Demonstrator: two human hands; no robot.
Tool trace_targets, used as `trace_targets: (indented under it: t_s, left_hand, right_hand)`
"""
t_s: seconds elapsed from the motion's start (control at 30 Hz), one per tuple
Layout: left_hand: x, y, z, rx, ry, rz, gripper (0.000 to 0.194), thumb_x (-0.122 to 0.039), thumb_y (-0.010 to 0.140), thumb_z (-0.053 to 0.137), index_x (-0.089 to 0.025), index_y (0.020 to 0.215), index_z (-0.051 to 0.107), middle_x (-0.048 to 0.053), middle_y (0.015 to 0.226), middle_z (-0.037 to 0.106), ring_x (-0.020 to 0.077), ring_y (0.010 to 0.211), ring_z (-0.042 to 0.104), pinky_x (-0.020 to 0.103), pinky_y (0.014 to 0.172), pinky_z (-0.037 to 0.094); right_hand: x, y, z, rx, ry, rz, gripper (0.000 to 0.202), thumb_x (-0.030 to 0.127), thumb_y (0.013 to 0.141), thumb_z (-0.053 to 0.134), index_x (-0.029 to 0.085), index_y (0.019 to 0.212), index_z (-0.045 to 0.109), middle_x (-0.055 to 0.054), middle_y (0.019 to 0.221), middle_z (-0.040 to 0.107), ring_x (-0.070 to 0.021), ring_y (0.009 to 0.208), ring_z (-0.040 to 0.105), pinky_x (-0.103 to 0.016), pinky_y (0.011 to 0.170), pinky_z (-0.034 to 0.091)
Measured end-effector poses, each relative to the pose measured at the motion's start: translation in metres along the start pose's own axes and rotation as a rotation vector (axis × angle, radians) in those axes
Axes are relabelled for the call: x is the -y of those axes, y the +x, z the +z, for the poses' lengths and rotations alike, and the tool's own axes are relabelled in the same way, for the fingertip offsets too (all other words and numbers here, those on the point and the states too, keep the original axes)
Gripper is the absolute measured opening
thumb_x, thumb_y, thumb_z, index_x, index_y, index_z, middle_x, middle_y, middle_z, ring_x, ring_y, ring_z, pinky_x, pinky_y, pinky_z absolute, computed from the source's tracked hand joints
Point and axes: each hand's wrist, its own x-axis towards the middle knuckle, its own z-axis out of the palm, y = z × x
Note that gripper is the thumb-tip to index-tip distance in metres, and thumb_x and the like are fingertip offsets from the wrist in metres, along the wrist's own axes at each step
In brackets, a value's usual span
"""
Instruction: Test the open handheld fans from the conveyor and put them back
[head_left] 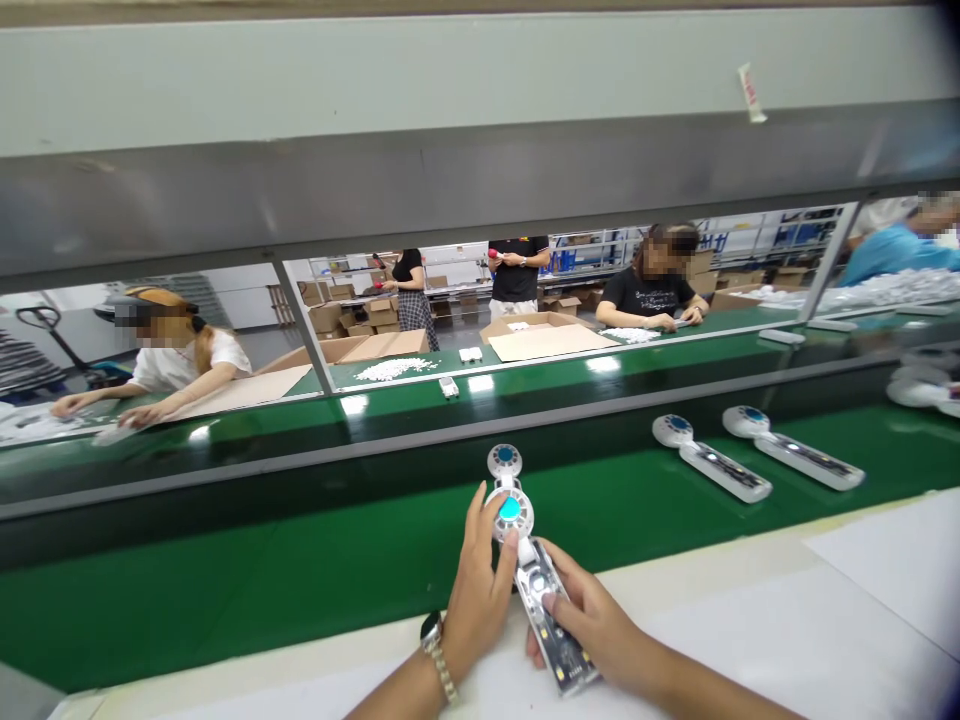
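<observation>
Held over the near edge of the belt is a white handheld device [551, 640] with a round, slotted head and an uncovered circuit board in its handle. The disc in the middle of its head glows cyan. My left hand [476, 590], wearing a wristwatch [433, 632], has its fingers closed around the head. Wrapped round the handle is my right hand [600, 625], its thumb pressing on the board. Just beyond the held head, a second similar device [505, 460] lies on the belt, its lower part hidden.
On the green belt [337, 560], two like devices [724, 470] [795, 460] lie to the right, and more parts [922, 388] at the far right. A metal rail [420, 430] runs behind. Co-workers [184, 350] sit across, near cardboard [551, 342] and small white parts [394, 369].
</observation>
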Motion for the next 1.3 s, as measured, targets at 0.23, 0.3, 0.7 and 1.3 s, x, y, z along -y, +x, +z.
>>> trace_targets:
  t_s: [0.23,0.3,0.7,1.3]
  left_hand:
    - [-0.001,0.004,-0.003,0.026,-0.054,-0.001,0.035,-0.035,0.09,0.036,-0.028,0.123,0.045,0.003,0.141,0.025,0.0225,0.127,0.028,0.04,0.105,0.026]
    - [-0.001,0.004,-0.003,0.031,-0.055,-0.002,0.035,-0.035,0.09,0.035,-0.029,0.124,0.045,0.002,0.141,0.025,0.0217,0.128,0.027,0.039,0.106,0.025]
    - [0.003,0.003,-0.002,0.02,0.024,-0.001,0.035,-0.035,0.09,0.036,-0.031,0.123,0.045,0.002,0.142,0.023,0.0217,0.13,0.022,0.04,0.107,0.021]
    - [0.004,0.006,-0.004,0.066,-0.059,-0.037,0.037,-0.038,0.089,0.037,-0.027,0.124,0.046,0.005,0.141,0.028,0.0206,0.13,0.024,0.04,0.107,0.021]
  right_hand:
    - [-0.001,0.001,-0.003,0.033,0.01,0.023,0.079,0.052,0.071,0.063,0.019,0.128,0.02,-0.002,0.069,0.06,-0.0193,0.057,0.062,-0.034,0.056,0.049]
    - [-0.001,0.001,-0.004,0.048,0.019,0.011,0.075,0.05,0.073,0.062,0.019,0.128,0.022,-0.002,0.068,0.061,-0.0192,0.057,0.062,-0.033,0.056,0.049]
    - [0.003,-0.002,-0.003,0.071,0.019,0.033,0.083,0.049,0.074,0.061,0.014,0.131,0.012,-0.003,0.065,0.063,-0.0178,0.056,0.062,-0.029,0.053,0.047]
    - [0.011,-0.003,-0.004,0.138,-0.01,0.058,0.09,0.049,0.068,0.067,0.016,0.131,0.013,-0.004,0.069,0.064,-0.019,0.063,0.065,-0.028,0.056,0.047]
